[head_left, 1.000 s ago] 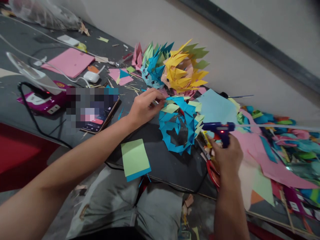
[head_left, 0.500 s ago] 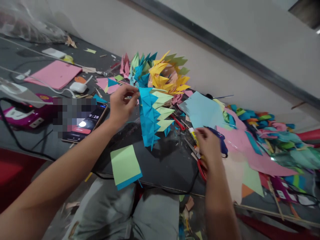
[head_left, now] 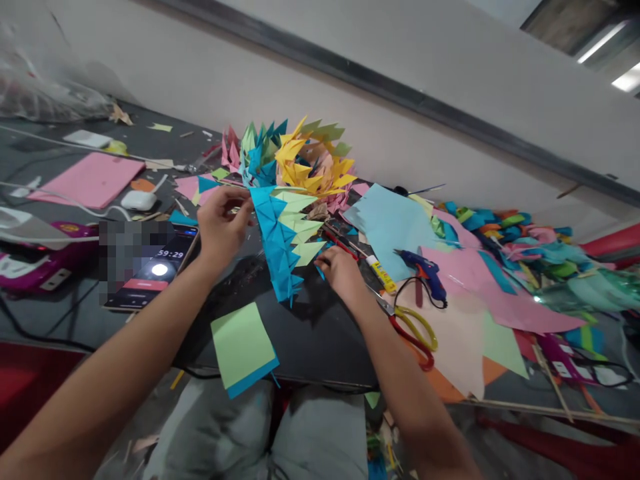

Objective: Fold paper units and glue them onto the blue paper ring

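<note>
A strip of interlocked folded paper, blue on one side with light green points on the other, hangs above the dark table. My left hand pinches its upper left end. Just right of the strip's green points is my right hand, its fingers closed at a small blue folded paper piece that they partly cover. Behind the strip stand a ring of yellow folded paper and a blue-and-green one. Closer to my lap lies a stack of green and blue paper sheets.
Right of my hand lie a glue stick, scissors and a blue glue gun among coloured sheets. A phone, an earbud case and pink paper are at left. White cables cross the table there.
My right hand has moved left, from beside the glue stick to the small blue piece near the strip. The left hand still holds the strip. The camera view has shifted slightly.
</note>
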`<action>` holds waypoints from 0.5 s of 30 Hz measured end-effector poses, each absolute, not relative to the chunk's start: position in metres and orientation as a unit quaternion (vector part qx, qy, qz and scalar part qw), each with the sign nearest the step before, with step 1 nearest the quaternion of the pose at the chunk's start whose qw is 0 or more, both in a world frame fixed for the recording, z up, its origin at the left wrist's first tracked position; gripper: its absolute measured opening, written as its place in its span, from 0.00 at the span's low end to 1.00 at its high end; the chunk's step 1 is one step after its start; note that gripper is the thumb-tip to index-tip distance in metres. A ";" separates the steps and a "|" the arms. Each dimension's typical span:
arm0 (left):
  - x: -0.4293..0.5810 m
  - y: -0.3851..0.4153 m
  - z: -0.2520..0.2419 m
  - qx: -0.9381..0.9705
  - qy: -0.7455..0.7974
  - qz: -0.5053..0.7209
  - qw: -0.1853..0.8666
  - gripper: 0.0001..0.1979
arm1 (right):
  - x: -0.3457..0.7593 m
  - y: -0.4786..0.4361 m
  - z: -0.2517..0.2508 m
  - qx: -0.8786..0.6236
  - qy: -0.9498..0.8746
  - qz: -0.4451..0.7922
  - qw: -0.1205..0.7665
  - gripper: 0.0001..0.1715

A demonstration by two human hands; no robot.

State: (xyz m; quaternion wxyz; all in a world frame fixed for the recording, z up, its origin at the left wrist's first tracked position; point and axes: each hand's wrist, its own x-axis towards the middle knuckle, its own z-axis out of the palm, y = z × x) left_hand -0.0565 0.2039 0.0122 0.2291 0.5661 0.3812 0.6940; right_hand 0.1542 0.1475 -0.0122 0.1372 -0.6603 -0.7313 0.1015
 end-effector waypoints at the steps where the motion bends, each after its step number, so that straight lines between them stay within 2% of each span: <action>1: -0.057 0.204 0.011 0.569 0.383 0.692 0.225 0.03 | 0.153 0.145 -0.011 -0.661 -0.731 0.096 0.138 0.09; 5: -0.058 0.208 0.005 0.597 0.369 0.683 0.201 0.04 | 0.147 0.144 -0.009 -0.702 -0.700 0.054 0.123 0.13; 9: -0.058 0.207 0.003 0.605 0.371 0.678 0.189 0.03 | 0.148 0.154 -0.011 -0.734 -0.663 0.071 0.126 0.09; 15: -0.054 0.202 0.005 0.598 0.385 0.664 0.231 0.05 | 0.158 0.162 -0.010 -0.700 -0.696 0.107 0.121 0.06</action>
